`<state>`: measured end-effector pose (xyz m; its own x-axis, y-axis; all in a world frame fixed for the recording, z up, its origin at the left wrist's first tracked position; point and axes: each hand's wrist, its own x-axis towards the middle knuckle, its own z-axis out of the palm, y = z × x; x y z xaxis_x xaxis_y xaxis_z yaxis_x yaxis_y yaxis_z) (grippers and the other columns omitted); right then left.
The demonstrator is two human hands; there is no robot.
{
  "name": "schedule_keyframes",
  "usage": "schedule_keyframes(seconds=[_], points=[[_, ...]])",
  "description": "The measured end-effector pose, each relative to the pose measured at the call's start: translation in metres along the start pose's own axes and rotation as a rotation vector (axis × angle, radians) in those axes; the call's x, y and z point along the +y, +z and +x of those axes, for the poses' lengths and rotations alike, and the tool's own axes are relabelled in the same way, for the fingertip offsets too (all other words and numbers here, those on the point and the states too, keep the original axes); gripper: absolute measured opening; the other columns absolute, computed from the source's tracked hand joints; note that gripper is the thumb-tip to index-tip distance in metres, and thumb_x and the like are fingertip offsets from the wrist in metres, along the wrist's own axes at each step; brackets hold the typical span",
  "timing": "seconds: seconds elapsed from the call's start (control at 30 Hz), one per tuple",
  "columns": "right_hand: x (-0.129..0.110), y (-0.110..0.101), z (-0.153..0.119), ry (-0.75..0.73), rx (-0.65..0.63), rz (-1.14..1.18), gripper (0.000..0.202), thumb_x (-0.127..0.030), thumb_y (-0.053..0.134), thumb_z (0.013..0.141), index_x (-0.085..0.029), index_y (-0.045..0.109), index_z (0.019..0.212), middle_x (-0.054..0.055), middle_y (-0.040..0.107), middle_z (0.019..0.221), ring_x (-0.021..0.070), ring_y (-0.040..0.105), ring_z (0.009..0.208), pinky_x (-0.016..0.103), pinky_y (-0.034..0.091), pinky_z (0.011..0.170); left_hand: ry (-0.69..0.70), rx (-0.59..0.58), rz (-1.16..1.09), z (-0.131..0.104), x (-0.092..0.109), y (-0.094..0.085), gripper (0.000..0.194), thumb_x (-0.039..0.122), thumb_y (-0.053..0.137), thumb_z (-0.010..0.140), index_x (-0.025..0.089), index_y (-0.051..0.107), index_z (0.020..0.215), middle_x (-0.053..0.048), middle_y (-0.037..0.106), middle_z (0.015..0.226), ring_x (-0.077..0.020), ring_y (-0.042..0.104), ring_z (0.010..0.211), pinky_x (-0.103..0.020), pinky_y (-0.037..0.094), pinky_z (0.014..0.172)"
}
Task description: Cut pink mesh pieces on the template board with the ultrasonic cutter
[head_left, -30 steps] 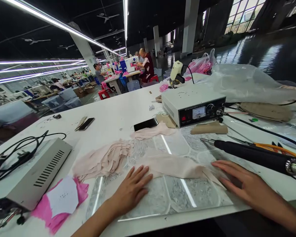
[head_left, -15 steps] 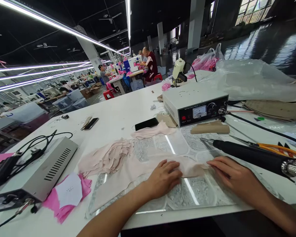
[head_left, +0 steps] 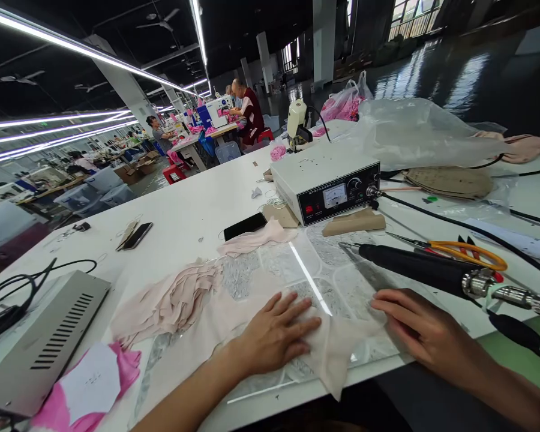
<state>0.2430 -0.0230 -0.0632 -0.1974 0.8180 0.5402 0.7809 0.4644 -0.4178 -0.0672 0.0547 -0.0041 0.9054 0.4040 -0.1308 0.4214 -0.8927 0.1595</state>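
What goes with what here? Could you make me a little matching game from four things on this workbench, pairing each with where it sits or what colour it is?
Things:
1. scissors
2. black phone
3. left hand
4. white control box

Descriptions:
A. has a dial meter and knobs on its dark front
B. orange handles, lying beyond the black wand tool
C. flat on the pale pink fabric piece
D. lies dark-screened just left of the control box

Pairs: 1-B, 2-D, 3-C, 4-A
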Motion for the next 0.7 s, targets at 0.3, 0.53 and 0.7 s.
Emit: schedule_keyframes(seconds=[0.3, 0.53, 0.7], points=[[-0.014, -0.001, -0.001, 0.055, -0.002, 0.018, 0.028, -0.020, 0.050, 0.092, -0.027, 0.060, 0.117, 0.008, 0.062, 0.106, 0.0209, 0.064, 0.097, 0.030, 0.055, 0.078, 0.114, 0.154, 0.157, 0.008, 0.004, -0.003, 0.042, 0.033, 0.038, 0.100, 0.022, 0.044, 0.140, -0.008, 0.042, 0.149, -0.0279, 0.037, 0.139, -0.048, 0.036, 0.110], [-0.014, 0.004, 0.013, 0.208, -0.162, 0.090, 0.011, -0.029, 0.052, 0.090, -0.026, 0.062, 0.093, 0.006, 0.057, 0.111, 0.0208, 0.062, 0.097, 0.032, 0.054, 0.079, 0.252, 0.083, 0.128, 0.029, -0.009, 0.009, 0.043, 0.040, 0.032, 0.101, 0.027, 0.042, 0.141, -0.004, 0.039, 0.151, -0.0284, 0.032, 0.141, -0.052, 0.029, 0.113], [-0.011, -0.004, 0.022, 0.315, -0.265, 0.162, 0.024, -0.032, 0.049, 0.091, -0.023, 0.051, 0.069, 0.002, 0.057, 0.091, 0.0139, 0.060, 0.072, 0.026, 0.051, 0.062, 0.238, 0.097, 0.126, 0.023, -0.011, 0.012, 0.043, 0.039, 0.034, 0.101, 0.027, 0.041, 0.142, -0.006, 0.041, 0.150, -0.0288, 0.034, 0.141, -0.053, 0.027, 0.113]])
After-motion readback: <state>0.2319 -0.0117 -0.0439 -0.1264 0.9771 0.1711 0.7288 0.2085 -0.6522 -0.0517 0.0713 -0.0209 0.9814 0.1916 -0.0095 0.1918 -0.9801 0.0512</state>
